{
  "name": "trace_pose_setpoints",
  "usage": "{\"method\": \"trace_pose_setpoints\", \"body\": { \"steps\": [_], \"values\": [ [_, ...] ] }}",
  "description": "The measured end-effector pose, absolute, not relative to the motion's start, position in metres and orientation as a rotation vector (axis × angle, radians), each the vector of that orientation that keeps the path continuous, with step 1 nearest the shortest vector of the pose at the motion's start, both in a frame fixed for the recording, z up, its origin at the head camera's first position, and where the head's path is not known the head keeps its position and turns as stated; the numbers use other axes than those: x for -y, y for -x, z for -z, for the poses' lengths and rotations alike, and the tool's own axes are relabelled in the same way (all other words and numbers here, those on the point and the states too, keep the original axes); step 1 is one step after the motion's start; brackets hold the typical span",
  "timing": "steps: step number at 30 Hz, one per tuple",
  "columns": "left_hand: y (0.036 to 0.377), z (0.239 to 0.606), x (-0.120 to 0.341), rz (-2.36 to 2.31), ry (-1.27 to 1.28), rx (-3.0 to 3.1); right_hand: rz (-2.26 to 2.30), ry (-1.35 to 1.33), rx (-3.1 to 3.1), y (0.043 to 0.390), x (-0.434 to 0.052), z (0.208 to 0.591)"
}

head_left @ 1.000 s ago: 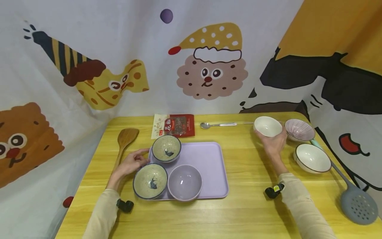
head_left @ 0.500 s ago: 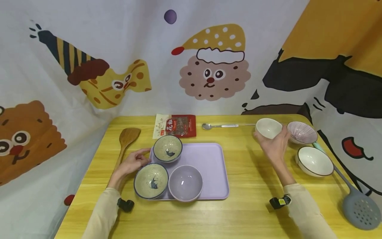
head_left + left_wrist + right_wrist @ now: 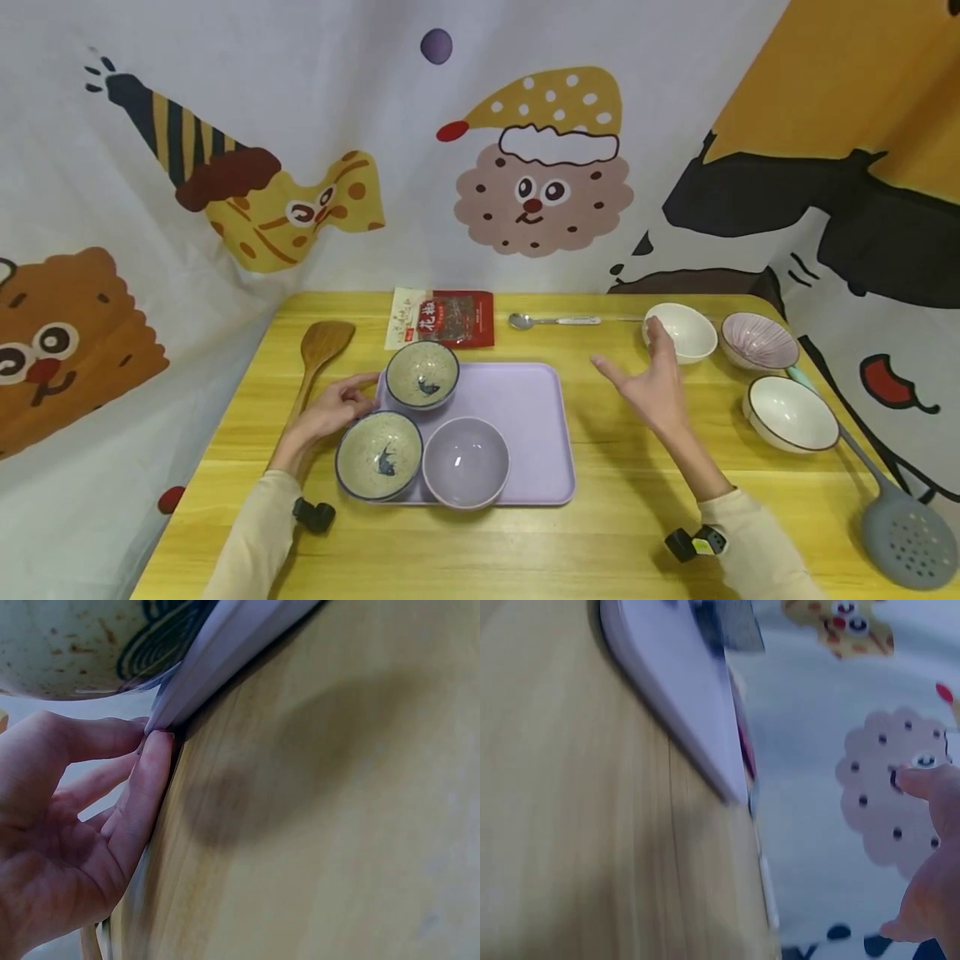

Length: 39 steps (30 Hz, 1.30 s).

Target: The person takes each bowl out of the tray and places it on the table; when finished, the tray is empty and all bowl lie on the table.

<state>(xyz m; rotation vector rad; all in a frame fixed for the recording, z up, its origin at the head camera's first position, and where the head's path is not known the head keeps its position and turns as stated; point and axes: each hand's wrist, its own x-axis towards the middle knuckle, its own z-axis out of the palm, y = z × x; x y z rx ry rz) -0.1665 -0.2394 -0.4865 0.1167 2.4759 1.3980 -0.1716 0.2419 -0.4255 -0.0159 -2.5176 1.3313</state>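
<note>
With its thumb and a finger my left hand [image 3: 330, 412] pinches the left edge of the lilac tray [image 3: 528, 437]; the left wrist view shows the fingertips at the tray rim [image 3: 217, 660]. On the tray are two speckled bowls with blue rims, one at the back [image 3: 411, 371] and one at the front [image 3: 363, 462], beside a glossy lilac bowl [image 3: 465, 467]. My right hand [image 3: 652, 387] hovers right of the tray, thumb and fingers spread, holding nothing. Beyond its fingers a plain white bowl [image 3: 693, 337] sits on the table, partly covered by them in the head view.
Further right are a purple-streaked bowl [image 3: 757, 342], a dark-rimmed white bowl [image 3: 791, 417] and a grey slotted turner [image 3: 907, 533]. Behind the tray lie a red spice packet [image 3: 450, 318] and a spoon [image 3: 555, 320]. A wooden spatula [image 3: 322, 346] lies at left, near my left forearm.
My right hand has let go of the white bowl, left it at the back right, and moved left and nearer with fingers spread. My left hand stays at the tray edge.
</note>
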Motion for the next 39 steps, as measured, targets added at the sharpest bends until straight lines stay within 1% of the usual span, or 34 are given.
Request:
{"method": "trace_pose_setpoints", "body": {
  "steps": [7, 13, 22, 39],
  "values": [
    [0.167, 0.489, 0.242, -1.379, -0.092, -2.480, -1.418, -0.213, 2.584, 0.149, -0.208, 0.425],
    [0.171, 0.491, 0.243, -1.389, -0.111, -2.484, -1.475, -0.468, 2.588, 0.133, -0.182, 0.430],
    [0.170, 0.489, 0.243, -1.392, -0.106, -2.476, -1.372, -0.793, 2.696, 0.107, -0.150, 0.447],
    [0.167, 0.489, 0.241, -1.405, -0.085, -2.472, -1.382, -1.007, 2.701, 0.090, -0.124, 0.474]
  ]
}}
